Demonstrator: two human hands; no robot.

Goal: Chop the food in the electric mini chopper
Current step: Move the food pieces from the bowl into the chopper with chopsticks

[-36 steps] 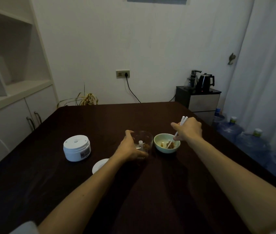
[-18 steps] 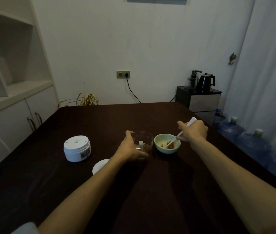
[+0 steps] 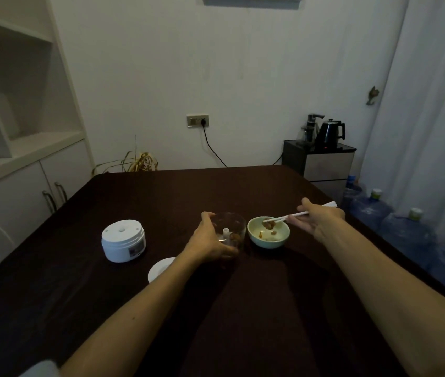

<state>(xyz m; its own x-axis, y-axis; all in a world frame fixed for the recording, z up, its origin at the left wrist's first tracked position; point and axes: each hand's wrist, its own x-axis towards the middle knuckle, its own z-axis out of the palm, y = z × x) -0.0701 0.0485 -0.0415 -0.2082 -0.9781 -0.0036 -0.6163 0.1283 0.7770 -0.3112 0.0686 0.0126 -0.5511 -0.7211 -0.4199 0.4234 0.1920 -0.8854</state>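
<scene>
Desk (image 3: 161, 322): dark cloth covers it, both forearms reach across from 6 o'clock
White lid (image 3: 160, 268): flat round disc lying at 7 o'clock of the chopper cup, partly hidden by the left forearm
Left hand (image 3: 210, 240): its grip curls round the near and left side of the chopper cup, thumb at the front base, fingers up over the rim
Chopper cup (image 3: 232, 229): clear, upright on the desk, a white centre post (image 3: 226, 233) inside with brown food (image 3: 235, 236) beside it; it stands just beside the bowl
Motor unit (image 3: 123, 240): white round block with a small label, standing apart at 9 o'clock of the cup
Bowl (image 3: 268, 232): pale green, at 3 o'clock of the cup, a few brown bits on its bottom
Right hand (image 3: 319, 221): its grip pinches white chopsticks (image 3: 292, 216), tips pointing toward 9 o'clock
Food piece (image 3: 269, 223): brown, caught at the chopstick tips, raised above the bowl
Far side: wall socket (image 3: 198, 121) with a black cord at 12 o'clock, black kettle (image 3: 331, 133) on a cabinet at 2 o'clock, blue water jugs (image 3: 406, 235) at 3 o'clock
</scene>
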